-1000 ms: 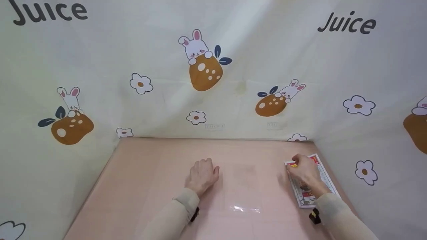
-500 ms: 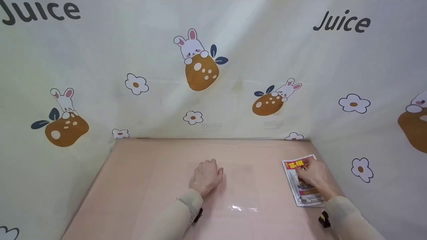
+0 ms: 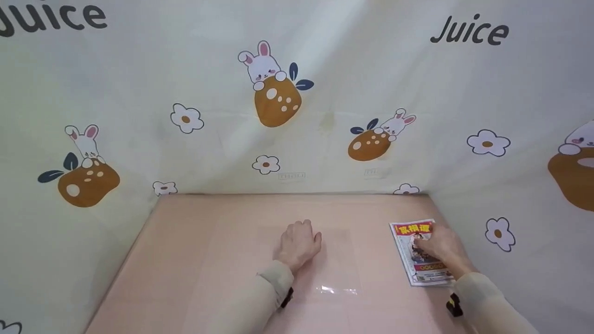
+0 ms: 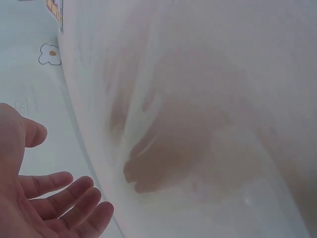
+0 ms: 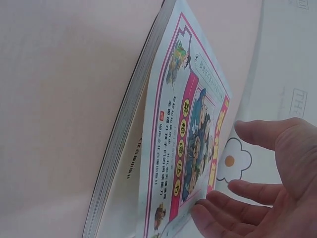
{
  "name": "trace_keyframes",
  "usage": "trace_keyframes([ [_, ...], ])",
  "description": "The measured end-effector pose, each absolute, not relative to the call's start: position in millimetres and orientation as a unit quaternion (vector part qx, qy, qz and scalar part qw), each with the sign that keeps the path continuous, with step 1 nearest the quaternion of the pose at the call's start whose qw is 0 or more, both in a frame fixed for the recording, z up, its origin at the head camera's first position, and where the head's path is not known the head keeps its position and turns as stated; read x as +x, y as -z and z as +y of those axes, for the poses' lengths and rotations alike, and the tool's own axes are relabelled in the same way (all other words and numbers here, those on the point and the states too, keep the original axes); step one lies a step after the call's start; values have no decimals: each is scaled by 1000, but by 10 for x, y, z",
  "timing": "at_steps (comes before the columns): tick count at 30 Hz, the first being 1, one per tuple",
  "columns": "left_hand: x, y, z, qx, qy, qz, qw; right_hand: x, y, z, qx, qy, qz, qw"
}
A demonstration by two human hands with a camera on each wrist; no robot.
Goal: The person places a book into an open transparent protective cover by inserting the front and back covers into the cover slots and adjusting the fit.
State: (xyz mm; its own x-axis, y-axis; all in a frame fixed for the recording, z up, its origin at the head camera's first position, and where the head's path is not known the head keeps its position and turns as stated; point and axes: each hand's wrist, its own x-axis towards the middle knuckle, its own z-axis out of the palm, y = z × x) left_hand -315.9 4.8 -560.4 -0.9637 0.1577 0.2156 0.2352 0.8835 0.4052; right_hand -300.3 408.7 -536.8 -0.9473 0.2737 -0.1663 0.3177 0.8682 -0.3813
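A paperback book with a white cover, a red banner with yellow characters and a picture of figures lies at the table's right side. My right hand is over its right part, hiding some of the cover. In the right wrist view, the fingers are loosely bent beside the cover, which stands slightly raised from the pages. My left hand is above the middle of the table, near a clear plastic sleeve. Its fingers are relaxed and hold nothing.
The pink tabletop meets a pale curtain printed with rabbits and flowers at the back and sides. Light glints on the near edge of the sleeve. Each wrist bears a small black device.
My right hand has moved from the book's upper left corner to its right side, uncovering more of the cover. My left hand has drifted right over the sleeve. The head view has shifted slightly.
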Motion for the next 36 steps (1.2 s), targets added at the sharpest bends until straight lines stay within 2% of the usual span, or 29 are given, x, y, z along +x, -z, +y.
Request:
trace_keyframes([
  [7, -3147, 5593, 304, -115, 225, -964, 77, -2966, 5399, 4114, 139, 188, 970, 60],
  [19, -3142, 5550, 732, -114, 257, -958, 47, -2926, 5428, 4122, 181, 217, 952, 114],
  [25, -3109, 5568, 979, -122, 244, -961, 53, -2897, 5415, 4068, 171, 193, 959, 119],
  [30, -3076, 5573, 1169, -123, 243, -962, 35, -2826, 5428, 4096, 193, 245, 942, 123],
  [36, -3073, 5563, 1398, -125, 240, -962, 39, -2851, 5449, 4180, 213, 269, 932, 113],
])
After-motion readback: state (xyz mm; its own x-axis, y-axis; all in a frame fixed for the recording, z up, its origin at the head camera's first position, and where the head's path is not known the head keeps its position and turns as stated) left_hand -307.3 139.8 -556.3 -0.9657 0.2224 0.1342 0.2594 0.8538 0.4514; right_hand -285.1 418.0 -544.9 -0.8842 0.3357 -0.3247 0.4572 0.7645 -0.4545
